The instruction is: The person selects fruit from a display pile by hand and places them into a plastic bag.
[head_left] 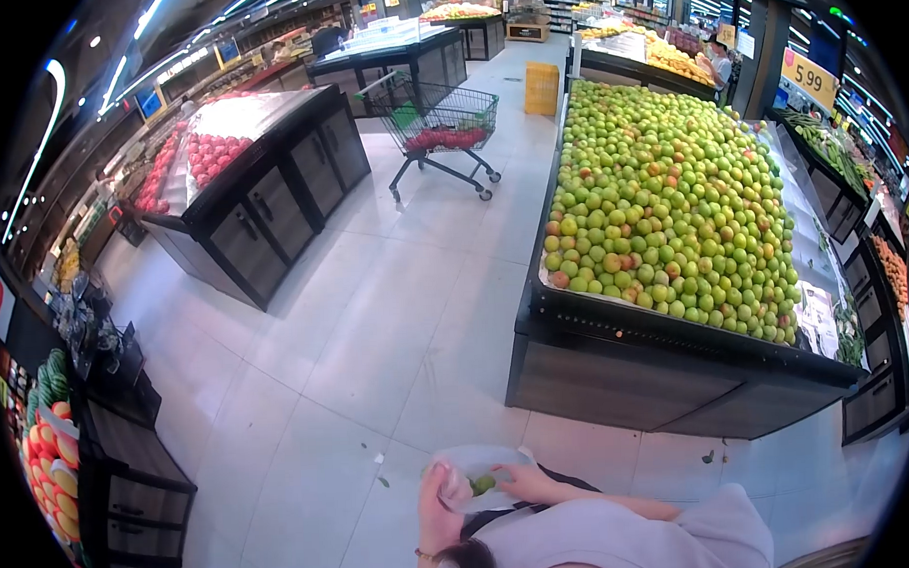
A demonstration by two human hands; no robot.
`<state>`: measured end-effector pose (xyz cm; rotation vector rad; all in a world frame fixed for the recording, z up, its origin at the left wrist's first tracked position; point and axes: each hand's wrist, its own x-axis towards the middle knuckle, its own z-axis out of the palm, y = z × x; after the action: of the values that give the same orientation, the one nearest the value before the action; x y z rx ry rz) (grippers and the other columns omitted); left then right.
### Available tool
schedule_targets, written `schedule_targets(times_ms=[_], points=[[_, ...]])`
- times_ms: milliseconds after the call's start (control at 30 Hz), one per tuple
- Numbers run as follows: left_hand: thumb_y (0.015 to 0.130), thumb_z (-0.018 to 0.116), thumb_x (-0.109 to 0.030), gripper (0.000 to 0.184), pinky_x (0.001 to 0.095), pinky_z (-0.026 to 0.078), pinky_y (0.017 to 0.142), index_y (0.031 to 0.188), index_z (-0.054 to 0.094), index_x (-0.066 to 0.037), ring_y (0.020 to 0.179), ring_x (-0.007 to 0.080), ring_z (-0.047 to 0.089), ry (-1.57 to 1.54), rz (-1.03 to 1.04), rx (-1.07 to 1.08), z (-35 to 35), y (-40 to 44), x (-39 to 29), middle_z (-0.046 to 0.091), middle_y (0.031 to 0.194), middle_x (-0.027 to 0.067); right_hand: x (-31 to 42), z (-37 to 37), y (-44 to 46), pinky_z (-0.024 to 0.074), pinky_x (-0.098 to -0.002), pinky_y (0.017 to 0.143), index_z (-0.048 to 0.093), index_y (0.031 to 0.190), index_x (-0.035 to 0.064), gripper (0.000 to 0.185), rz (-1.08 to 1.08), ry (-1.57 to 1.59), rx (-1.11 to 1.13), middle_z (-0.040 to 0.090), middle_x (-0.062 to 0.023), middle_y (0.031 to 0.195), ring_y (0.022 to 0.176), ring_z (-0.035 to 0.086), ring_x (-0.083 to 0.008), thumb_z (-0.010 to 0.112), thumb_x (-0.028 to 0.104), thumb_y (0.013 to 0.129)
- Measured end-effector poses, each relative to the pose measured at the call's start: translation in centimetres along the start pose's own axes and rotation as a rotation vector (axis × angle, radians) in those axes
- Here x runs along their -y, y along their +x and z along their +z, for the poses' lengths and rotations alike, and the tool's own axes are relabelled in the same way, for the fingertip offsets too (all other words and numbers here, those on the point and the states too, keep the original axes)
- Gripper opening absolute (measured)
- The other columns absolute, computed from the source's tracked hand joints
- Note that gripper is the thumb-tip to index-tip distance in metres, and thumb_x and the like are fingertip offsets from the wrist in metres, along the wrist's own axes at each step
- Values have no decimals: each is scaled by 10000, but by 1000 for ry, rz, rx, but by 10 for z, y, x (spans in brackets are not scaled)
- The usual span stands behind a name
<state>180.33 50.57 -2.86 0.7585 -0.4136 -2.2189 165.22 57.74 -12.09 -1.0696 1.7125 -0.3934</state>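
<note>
A clear plastic bag (473,456) is in front of my body at the bottom of the head view, with a few small green fruits (482,483) inside. My left hand (441,497) is closed on the bag's left side, bunching the thin plastic. At the right side of the bag is my right hand (525,483), its fingers curled against the plastic close to the fruits. Its fingertips are too small to make out clearly. Ahead on the right, a big heap of round green fruit (672,196), some blushed red, fills a dark display stand (617,353).
A shopping cart (439,114) with red goods stands in the aisle beyond, near a yellow crate (541,89). To the left is a stand of red fruit (215,157). Another dark stand (142,495) is at the near left. Leaf scraps lie on the tiled floor (366,317).
</note>
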Motion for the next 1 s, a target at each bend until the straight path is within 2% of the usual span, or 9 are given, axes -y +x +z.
schedule_targets(times_ms=[133, 233, 333, 433, 533, 567, 867, 900, 1000], points=[[842, 503, -190, 133, 210, 205, 451, 791, 425, -94, 494, 57, 263, 53, 111, -30, 8, 23, -24, 289, 578, -50, 1, -34, 22, 446, -381, 732, 541, 1002, 59, 293, -586, -116, -414, 529, -149, 1048, 899, 537, -296, 519, 229, 764], [833, 524, -176, 119, 207, 198, 449, 817, 436, -97, 500, 53, 264, 88, 160, 1, 11, 47, -37, 289, 583, -52, 35, -74, 31, 453, -380, 718, 529, 986, 42, 286, -524, -221, -803, 520, -142, 1058, 915, 542, -263, 514, 238, 778], [818, 549, -162, 127, 200, 225, 457, 833, 441, -98, 512, 49, 292, 93, 171, 90, 18, 77, -48, 310, 596, -56, 22, -104, 74, 451, -377, 735, 479, 1079, 69, 329, -79, -423, -374, 565, -142, 949, 824, 565, -282, 496, 248, 803], [799, 559, -129, 136, 195, 260, 464, 818, 427, -100, 523, 45, 324, 232, 198, -62, 39, 111, -63, 338, 610, -61, 22, -142, 106, 450, -370, 706, 514, 1022, 33, 335, -45, -179, 97, 592, -147, 806, 762, 574, -272, 466, 303, 828], [781, 548, -96, 133, 195, 286, 471, 795, 416, -104, 531, 46, 347, 390, 242, -275, 63, 148, -79, 367, 626, -56, 36, -163, 134, 443, -352, 688, 552, 951, 9, 357, -203, -179, 139, 593, -150, 712, 717, 577, -250, 434, 328, 845], [775, 542, -82, 129, 199, 285, 467, 780, 415, -106, 526, 47, 346, 411, 239, -232, 62, 161, -85, 368, 621, -54, 39, -171, 135, 438, -355, 696, 591, 742, -10, 479, -245, -122, 102, 611, -137, 732, 702, 576, -253, 369, 398, 860], [774, 528, -55, 176, 218, 258, 423, 665, 402, -112, 458, 57, 316, 555, 49, -235, 1, 260, -111, 337, 549, -55, 85, -226, 177, 430, -277, 670, 533, 879, -22, 420, -343, 497, 87, 547, -63, 760, 706, 516, -140, 373, 365, 899], [782, 528, -65, 188, 221, 254, 418, 653, 398, -112, 451, 59, 310, 543, -11, -235, -5, 272, -111, 330, 539, -53, 85, -231, 184, 405, -255, 685, 522, 864, 3, 348, -328, 601, 96, 495, 11, 749, 716, 460, -98, 376, 316, 908], [802, 531, -151, 283, 243, 238, 382, 578, 361, -118, 409, 90, 293, 676, -149, -245, -28, 320, -111, 295, 491, -34, 80, -246, 211, 402, -256, 689, 526, 862, 4, 341, -340, 583, 3, 504, 5, 747, 724, 465, -98, 380, 309, 905]])
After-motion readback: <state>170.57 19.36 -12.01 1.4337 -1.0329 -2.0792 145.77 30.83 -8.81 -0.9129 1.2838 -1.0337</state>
